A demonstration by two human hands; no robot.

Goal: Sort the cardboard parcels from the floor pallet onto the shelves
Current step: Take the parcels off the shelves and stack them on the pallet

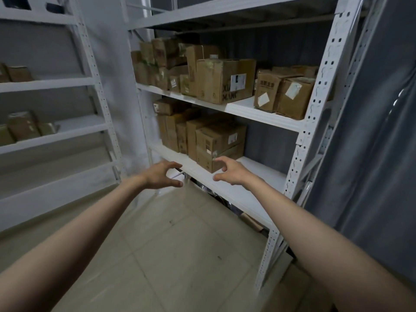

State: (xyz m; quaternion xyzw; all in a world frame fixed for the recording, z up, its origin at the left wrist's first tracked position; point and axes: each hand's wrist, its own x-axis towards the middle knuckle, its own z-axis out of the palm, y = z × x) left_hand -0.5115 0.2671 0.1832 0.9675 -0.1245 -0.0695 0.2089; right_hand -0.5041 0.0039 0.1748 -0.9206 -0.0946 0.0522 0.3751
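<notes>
Two bare arms reach toward a white metal rack (299,140) in a storeroom, both hands empty. The left hand (163,175) and right hand (229,171) hover in the air with fingers spread and loosely curled, grasping nothing, just in front of the lower shelf (258,170). The right hand's fingertips sit close to the corner of a bottom box (208,159), though whether they touch it cannot be told. That box carries another box (219,136) on top, with more parcels (177,129) packed behind and to the left; the right part of this shelf shows bare board. On the shelf above (243,105), a large box (225,81) stands in the middle, smaller labelled ones (290,95) to its right and a crowded cluster (162,64) to its left. A second rack (99,91) at far left holds a few more parcels (21,127). The floor pallet is out of view; only pale tiled floor (180,255) lies below the arms. The moment reads as sitting between a placement on the lower shelf and the next pickup, or possibly a reach to straighten the stacked boxes. If the former, the next move likely calls for turning back to the pallet for another parcel, with the open stretch of shelf to the right a ready spot.
</notes>
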